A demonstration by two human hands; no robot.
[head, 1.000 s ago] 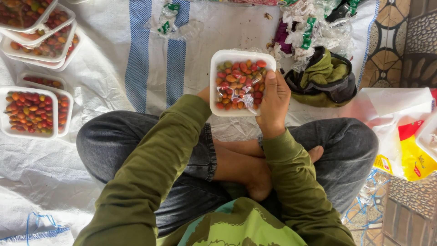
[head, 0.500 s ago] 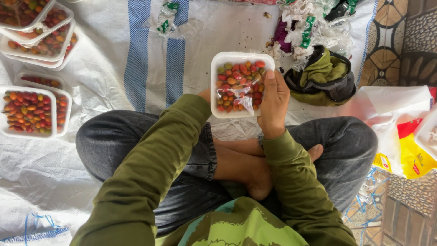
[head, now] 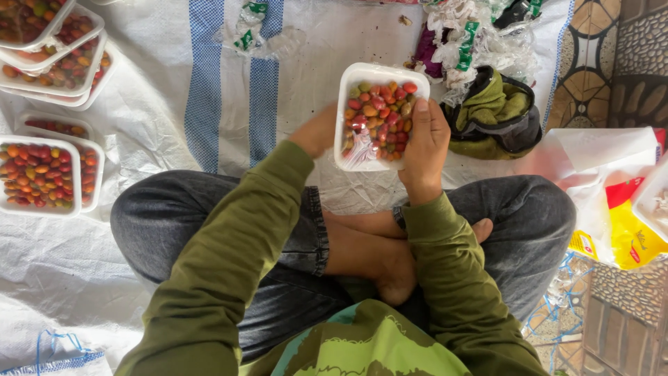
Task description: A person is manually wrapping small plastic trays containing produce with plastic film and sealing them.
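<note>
I sit cross-legged on a white woven sheet [head: 139,278]. A white foam tray [head: 376,75] full of small red, orange and green fruits is held in front of my knees. My right hand [head: 424,143] grips the tray's right side, thumb lying over the fruits. My left hand [head: 316,131] supports the tray's left side from underneath, mostly hidden by the tray. A piece of clear film [head: 362,147] lies crumpled over the fruits at the tray's near edge.
Filled fruit trays [head: 38,174] lie at the left, more stacked [head: 56,49] at the top left. Crumpled plastic wrap [head: 257,35] lies ahead. An olive and black bag [head: 494,115] sits right of the tray. White and yellow plastic bags [head: 619,209] rest at the right.
Both hands and the tray stay almost in the same place; the tray has tipped very slightly.
</note>
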